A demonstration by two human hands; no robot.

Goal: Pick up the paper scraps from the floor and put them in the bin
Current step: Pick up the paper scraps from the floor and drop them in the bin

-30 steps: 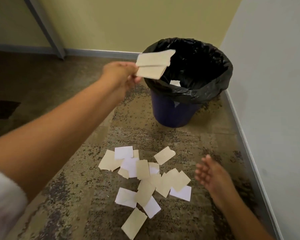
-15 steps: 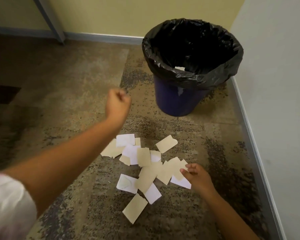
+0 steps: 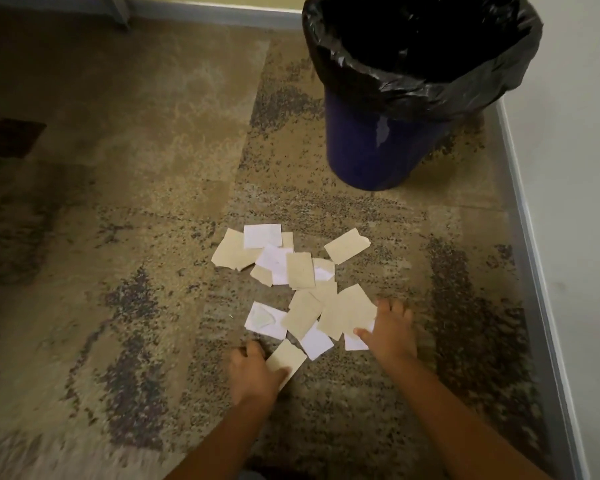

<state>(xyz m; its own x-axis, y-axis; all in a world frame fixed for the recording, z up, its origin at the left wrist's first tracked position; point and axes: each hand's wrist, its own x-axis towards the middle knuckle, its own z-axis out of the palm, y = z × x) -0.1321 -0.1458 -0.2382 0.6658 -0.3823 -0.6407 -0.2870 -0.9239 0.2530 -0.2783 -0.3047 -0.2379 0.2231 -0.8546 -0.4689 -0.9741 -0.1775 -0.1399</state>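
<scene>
Several tan and white paper scraps (image 3: 300,270) lie in a loose pile on the carpet. My left hand (image 3: 252,374) rests on the floor at the pile's near edge, thumb and fingers pinching a tan scrap (image 3: 286,358). My right hand (image 3: 390,332) lies at the pile's right side, thumb pressed on a white scrap (image 3: 355,342) under the tan pieces; whether it grips the scrap is unclear. The blue bin (image 3: 378,147) with a black liner (image 3: 420,88) stands beyond the pile at the upper right.
A white wall with a grey baseboard (image 3: 534,271) runs along the right, close to the bin and my right hand. A yellow wall and a grey post (image 3: 118,12) are at the back. Mottled carpet (image 3: 136,202) spreads to the left.
My left hand let its scraps go at the bin and came down to the pile's near edge, taking a tan scrap. My right hand settled on the pile's right side. The view tilted down.
</scene>
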